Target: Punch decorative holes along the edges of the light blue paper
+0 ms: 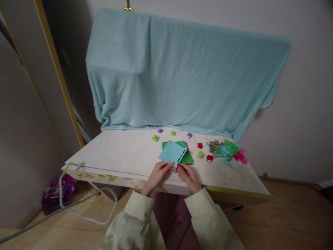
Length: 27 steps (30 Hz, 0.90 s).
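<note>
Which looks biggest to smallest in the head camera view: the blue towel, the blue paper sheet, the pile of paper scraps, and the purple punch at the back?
1. blue towel
2. pile of paper scraps
3. blue paper sheet, close to the pile, so this order is unsure
4. purple punch

The pale blue square sheet of paper [172, 152] is looking matt and smooth, with a row of punched holes along one edge, and it is lying over flat green and red paper sheets [187, 157] of the same dull finish. The small red plastic punch [180, 168] is showing a slight gloss. The white painted wooden desk [125, 152] is appearing matt, scuffed and stained along its front edge. The large pale turquoise cloth [182, 76] is hanging soft and fleecy. The heap of green, red and blue paper scraps [225, 150] is looking ragged. The floor [286, 215] is showing smooth wood planks.
</note>
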Motion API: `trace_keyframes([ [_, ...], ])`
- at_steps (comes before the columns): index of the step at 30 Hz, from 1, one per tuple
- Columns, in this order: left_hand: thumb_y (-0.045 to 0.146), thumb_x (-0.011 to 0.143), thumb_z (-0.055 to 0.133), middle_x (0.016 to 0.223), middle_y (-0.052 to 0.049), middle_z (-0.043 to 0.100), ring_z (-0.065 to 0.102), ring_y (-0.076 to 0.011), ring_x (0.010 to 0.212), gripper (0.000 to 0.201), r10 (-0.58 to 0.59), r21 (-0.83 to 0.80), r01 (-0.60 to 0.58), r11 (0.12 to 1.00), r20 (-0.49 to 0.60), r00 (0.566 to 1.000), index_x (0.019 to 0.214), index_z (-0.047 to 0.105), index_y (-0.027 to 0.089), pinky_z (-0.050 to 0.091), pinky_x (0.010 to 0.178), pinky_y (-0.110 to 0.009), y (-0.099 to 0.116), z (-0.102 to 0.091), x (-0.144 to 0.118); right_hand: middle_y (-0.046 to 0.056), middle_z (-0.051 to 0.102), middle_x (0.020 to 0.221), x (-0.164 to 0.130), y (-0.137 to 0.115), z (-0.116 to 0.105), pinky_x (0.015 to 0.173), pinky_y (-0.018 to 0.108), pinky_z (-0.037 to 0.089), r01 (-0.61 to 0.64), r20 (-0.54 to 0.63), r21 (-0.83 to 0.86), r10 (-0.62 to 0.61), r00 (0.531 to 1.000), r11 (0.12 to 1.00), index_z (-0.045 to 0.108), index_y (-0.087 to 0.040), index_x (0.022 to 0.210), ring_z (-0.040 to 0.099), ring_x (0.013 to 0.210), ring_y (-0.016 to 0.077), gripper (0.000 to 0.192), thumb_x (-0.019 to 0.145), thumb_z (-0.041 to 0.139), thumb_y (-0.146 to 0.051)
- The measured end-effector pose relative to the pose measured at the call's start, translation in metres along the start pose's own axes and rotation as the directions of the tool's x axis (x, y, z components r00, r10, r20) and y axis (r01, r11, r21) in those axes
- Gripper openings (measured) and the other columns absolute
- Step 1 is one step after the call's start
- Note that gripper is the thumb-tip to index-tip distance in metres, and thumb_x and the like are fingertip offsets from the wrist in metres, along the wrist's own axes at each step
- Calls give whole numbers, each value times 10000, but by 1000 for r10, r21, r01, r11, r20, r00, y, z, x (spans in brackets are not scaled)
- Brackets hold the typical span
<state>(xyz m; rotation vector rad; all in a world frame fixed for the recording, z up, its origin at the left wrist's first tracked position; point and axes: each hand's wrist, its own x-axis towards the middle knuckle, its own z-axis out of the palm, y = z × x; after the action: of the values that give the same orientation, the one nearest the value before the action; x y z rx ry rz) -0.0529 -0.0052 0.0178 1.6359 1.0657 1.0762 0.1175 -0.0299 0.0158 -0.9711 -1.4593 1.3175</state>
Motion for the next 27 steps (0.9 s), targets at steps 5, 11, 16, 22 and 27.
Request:
trace_keyframes([
  [5,461,870,455,589,11,565,517,-139,624,437,4,-4,-4,1000,-12,1000,617,600,136,360,622,-225,1,0,1,-33,407,658,-1,3,-3,487,215,254,35,-16,-30,-36,999,999,555,-175,852,347,556,96,269,843,550,-444],
  [11,438,880,453,580,4,580,529,-139,609,434,50,59,-45,997,-75,996,623,619,131,372,617,-219,2,3,-4,10,543,858,-2,0,-2,671,243,374,82,-1,-40,-82,997,996,551,-194,1010,494,765,154,302,780,651,-364],
  [16,392,895,442,619,-9,611,558,-144,647,412,86,40,-82,996,-112,990,628,616,131,395,664,-212,0,5,-8,19,555,877,-3,1,-3,611,228,373,49,-27,-64,-51,998,997,538,-197,1056,500,733,147,331,785,649,-350],
  [22,376,898,446,645,-7,628,567,-142,660,389,107,73,-98,992,-124,986,650,618,131,397,668,-207,2,5,-10,14,537,811,-3,1,-4,526,212,333,49,-15,-49,-50,999,998,538,-187,1035,459,649,125,304,811,613,-379],
  [27,372,902,446,652,-8,636,581,-146,673,379,127,94,-117,989,-105,986,671,625,131,401,674,-206,2,6,-12,9,530,772,-4,-1,-4,518,214,316,56,18,-35,-56,998,998,541,-176,1006,431,620,116,279,832,584,-390],
])
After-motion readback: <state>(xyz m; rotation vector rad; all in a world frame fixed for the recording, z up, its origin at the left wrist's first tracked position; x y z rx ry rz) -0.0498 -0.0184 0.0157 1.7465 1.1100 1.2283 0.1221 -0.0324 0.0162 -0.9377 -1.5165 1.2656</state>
